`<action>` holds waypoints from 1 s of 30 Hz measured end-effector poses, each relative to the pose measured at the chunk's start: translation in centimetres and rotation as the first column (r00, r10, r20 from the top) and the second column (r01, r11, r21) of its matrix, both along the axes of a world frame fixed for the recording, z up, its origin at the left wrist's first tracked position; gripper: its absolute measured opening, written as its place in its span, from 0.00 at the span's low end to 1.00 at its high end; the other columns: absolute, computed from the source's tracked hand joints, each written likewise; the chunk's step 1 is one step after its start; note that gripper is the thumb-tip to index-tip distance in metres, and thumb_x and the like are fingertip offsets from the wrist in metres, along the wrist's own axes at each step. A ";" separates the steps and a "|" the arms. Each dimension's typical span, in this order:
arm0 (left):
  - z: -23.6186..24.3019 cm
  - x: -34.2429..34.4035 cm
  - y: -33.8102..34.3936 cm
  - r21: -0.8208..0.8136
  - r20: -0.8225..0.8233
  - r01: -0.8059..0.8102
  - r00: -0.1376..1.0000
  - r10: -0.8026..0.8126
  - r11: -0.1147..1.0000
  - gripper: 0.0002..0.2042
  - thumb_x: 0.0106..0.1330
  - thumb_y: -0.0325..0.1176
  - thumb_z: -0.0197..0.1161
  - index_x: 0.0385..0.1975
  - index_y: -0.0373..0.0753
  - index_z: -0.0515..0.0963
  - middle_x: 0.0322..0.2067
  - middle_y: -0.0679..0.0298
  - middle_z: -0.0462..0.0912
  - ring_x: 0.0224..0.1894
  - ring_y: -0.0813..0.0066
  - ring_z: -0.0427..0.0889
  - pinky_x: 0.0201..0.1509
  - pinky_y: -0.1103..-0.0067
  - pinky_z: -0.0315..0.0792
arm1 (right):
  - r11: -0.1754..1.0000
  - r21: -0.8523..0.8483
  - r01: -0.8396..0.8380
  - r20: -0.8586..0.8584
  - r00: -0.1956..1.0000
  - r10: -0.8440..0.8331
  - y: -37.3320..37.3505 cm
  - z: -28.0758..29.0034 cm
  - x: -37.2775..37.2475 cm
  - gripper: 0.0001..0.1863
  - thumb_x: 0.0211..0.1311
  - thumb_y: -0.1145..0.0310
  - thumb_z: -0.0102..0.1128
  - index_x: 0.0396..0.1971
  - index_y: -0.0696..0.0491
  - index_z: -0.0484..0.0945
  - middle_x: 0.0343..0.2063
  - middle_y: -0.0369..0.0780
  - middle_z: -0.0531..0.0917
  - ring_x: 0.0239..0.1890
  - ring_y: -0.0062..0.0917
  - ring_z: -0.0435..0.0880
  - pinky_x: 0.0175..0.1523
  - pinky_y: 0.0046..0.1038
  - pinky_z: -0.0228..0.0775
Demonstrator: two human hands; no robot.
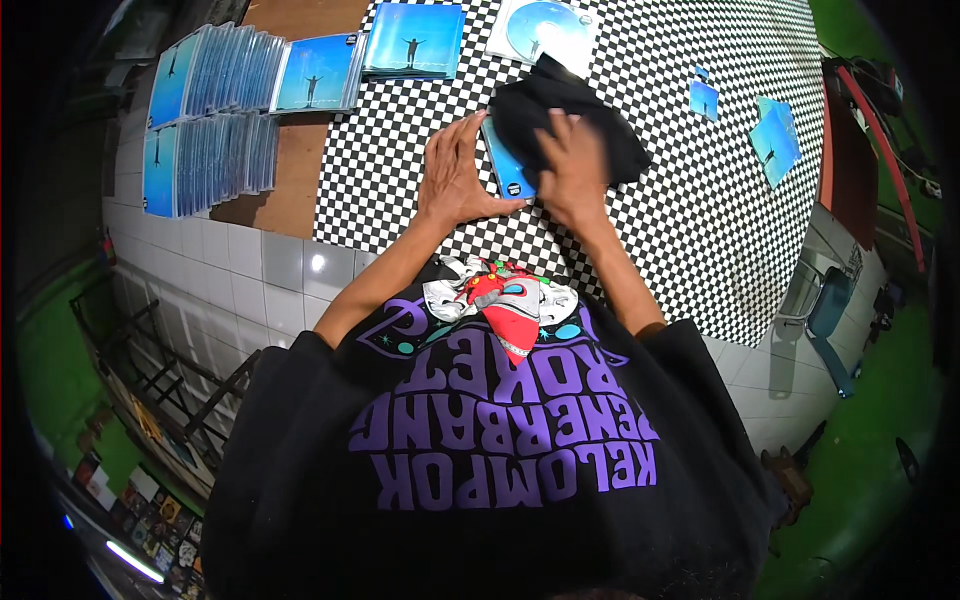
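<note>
A blue CD case [508, 168] lies on the black-and-white checkered table cover in front of me, its upper and right parts hidden under a black cloth [620, 140]. My left hand [455, 172] steadies the case from the left, fingers along its side and thumb stretched across its near edge. Over the case, my right hand [575, 172] is on the black cloth with its fingers bent into the fabric. Motion smears the right fingers a little. Only a blue strip and a small round dark mark of the case's face show.
Rows of packed CD cases [205, 165] stand at the left, beside another stack of cases [312, 75]. Further back are blue booklets [415, 40] and a disc on a white tray [540, 35]. Blue printed pieces [776, 145] lie at the right; a chair [828, 305] stands beyond the table edge.
</note>
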State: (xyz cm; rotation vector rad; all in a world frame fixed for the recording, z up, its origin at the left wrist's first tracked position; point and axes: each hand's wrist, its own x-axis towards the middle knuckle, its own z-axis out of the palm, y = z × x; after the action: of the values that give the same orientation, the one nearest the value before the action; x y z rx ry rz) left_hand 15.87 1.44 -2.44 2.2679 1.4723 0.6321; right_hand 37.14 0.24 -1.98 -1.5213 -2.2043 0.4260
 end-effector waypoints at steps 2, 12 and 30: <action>0.4 0.1 0.1 0.012 -0.013 0.014 1.000 -0.014 1.000 0.67 0.32 0.60 0.80 0.74 0.39 0.48 0.67 0.52 0.62 0.70 0.54 0.59 0.75 0.56 0.47 | 0.967 0.063 0.248 0.049 0.967 -0.251 0.1 0.6 2.6 0.25 0.50 0.73 0.58 0.52 0.59 0.79 0.70 0.52 0.65 0.71 0.52 0.61 0.72 0.53 0.53; -1.3 -0.4 0.2 0.010 -0.059 0.012 0.998 -0.011 1.000 0.67 0.33 0.62 0.79 0.75 0.42 0.45 0.66 0.50 0.61 0.72 0.55 0.57 0.77 0.57 0.46 | 0.993 0.030 0.110 -0.080 0.991 -0.108 -0.8 0.6 -2.8 0.30 0.49 0.72 0.60 0.57 0.54 0.78 0.67 0.54 0.68 0.68 0.51 0.66 0.72 0.52 0.56; 3.4 0.9 -0.1 -0.530 0.229 -0.114 0.935 0.271 0.840 0.55 0.51 0.45 0.77 0.75 0.40 0.47 0.71 0.44 0.57 0.69 0.51 0.66 0.69 0.59 0.65 | 0.899 -0.073 0.431 0.022 0.902 -0.430 1.4 1.9 -1.7 0.36 0.57 0.62 0.57 0.69 0.52 0.68 0.62 0.51 0.73 0.63 0.45 0.71 0.66 0.50 0.57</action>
State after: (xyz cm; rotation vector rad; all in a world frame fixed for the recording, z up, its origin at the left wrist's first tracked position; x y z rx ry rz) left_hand 16.81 1.38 0.93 1.5581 1.5099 0.5279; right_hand 35.48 1.69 -0.11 -1.9874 -1.7922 0.3634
